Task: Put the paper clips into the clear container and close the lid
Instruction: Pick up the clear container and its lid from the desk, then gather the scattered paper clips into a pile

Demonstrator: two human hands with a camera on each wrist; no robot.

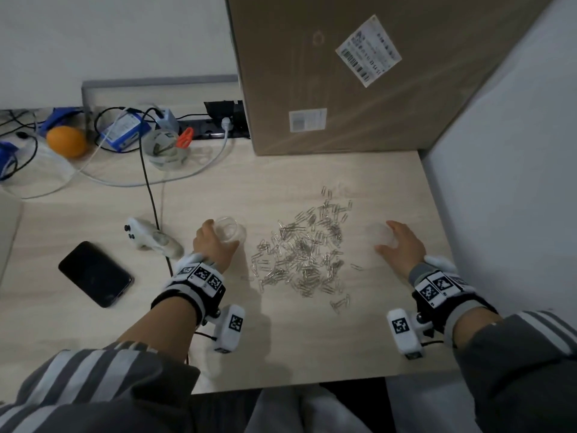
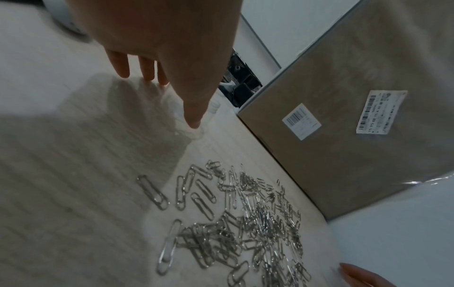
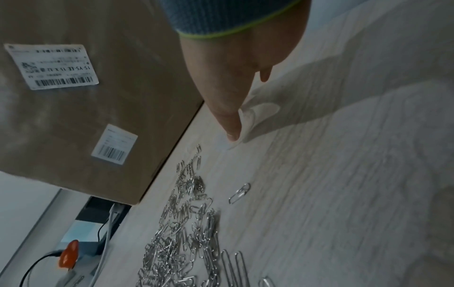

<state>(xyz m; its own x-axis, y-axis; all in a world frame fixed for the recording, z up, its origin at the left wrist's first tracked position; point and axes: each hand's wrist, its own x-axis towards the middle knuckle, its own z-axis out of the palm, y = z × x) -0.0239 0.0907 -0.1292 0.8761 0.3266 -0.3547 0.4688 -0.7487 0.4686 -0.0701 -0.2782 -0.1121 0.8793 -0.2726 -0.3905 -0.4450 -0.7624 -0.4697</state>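
A loose heap of silver paper clips (image 1: 306, 254) is spread over the middle of the light wooden desk (image 1: 281, 348). To its left my left hand (image 1: 215, 235) grips the small clear container (image 1: 230, 231), which stands upright on the desk with its mouth open. To the right of the heap my right hand (image 1: 396, 242) curls round the translucent lid (image 1: 381, 234), held low at the desk. In the left wrist view the container (image 2: 172, 110) is barely visible under my fingers, with the clips (image 2: 245, 223) below. The right wrist view shows my thumb (image 3: 228, 120) against the lid (image 3: 261, 111), and the clips (image 3: 191, 233).
A large cardboard box (image 1: 359, 73) stands at the back, close behind the clips. A white wall (image 1: 515, 182) bounds the desk on the right. To the left lie a black phone (image 1: 95, 273), a white controller (image 1: 150, 237), cables, an orange (image 1: 66, 141) and another clear tub (image 1: 165, 148).
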